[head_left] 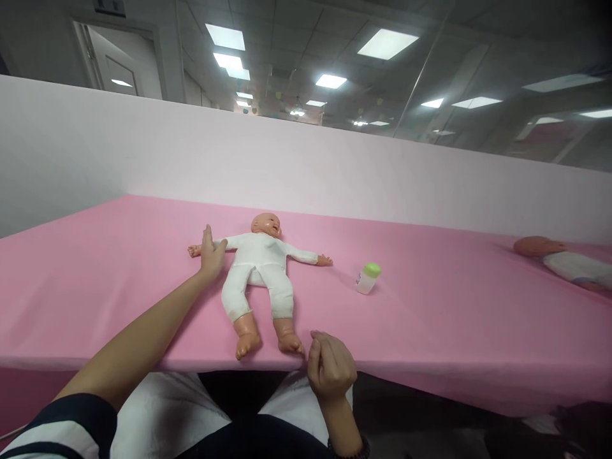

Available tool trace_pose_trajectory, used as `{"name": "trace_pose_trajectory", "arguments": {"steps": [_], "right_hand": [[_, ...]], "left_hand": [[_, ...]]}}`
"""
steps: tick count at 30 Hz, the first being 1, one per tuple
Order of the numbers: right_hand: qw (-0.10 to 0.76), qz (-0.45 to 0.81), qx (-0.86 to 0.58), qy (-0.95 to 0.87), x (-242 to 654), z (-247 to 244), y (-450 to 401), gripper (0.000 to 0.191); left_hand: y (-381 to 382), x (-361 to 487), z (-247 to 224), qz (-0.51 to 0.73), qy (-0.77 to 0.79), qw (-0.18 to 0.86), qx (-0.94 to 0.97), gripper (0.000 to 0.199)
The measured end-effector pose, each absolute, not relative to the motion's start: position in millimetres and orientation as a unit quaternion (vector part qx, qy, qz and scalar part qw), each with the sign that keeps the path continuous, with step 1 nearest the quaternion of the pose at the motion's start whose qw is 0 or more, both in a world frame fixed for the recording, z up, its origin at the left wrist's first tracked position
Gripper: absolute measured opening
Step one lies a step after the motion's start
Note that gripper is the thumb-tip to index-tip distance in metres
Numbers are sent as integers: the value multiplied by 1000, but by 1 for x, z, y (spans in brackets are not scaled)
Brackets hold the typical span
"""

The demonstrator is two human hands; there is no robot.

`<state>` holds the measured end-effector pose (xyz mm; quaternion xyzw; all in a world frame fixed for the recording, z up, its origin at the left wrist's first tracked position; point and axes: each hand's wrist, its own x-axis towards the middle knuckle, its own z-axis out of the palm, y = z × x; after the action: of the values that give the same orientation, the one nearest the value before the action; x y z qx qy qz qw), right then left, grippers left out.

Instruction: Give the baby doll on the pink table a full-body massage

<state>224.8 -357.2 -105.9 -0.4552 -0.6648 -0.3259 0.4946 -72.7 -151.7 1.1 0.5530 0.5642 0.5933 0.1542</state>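
Observation:
A baby doll [261, 255] in a white cloth suit lies on its back on the pink-covered table, arms spread, feet toward me. My left hand [211, 255] lies across the doll's forearm on the left side, fingers stretched out and thumb apart; the doll's small hand shows beyond it. Close to the front edge, beside the doll's foot on the right, my right hand [332, 364] is curled into a loose fist, and nothing shows in it. A small clear bottle with a green cap [368, 278] stands to the right of the doll's outstretched arm.
The pink table cover [430, 319] hangs over the front edge. A second doll [574, 262] lies at the far right. Behind the table runs a low white wall [306, 169] with glass above it.

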Motion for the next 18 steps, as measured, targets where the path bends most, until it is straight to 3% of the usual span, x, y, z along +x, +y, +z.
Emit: {"name": "trace_pose_trajectory", "arguments": {"steps": [3, 5, 8, 10, 12, 14, 18], "right_hand": [[525, -281, -468, -653, 219, -101, -361, 18], [571, -158, -526, -611, 216, -87, -365, 12], [629, 218, -581, -469, 221, -43, -365, 21], [635, 476, -500, -347, 230, -7, -354, 34], [590, 667, -407, -204, 238, 24, -330, 34], [537, 749, -376, -97, 241, 41, -297, 35], [490, 751, -438, -60, 225, 36, -229, 31]], "left_hand": [[-160, -63, 7, 593, 519, 194, 585, 75], [-164, -58, 11, 570, 501, 217, 613, 75], [-165, -52, 17, 525, 485, 231, 660, 79], [-163, -46, 23, 479, 482, 223, 699, 81], [-159, -36, 30, 416, 495, 211, 733, 82], [-152, -23, 38, 344, 520, 195, 757, 83], [-137, 4, 49, 216, 581, 157, 769, 92]]}}
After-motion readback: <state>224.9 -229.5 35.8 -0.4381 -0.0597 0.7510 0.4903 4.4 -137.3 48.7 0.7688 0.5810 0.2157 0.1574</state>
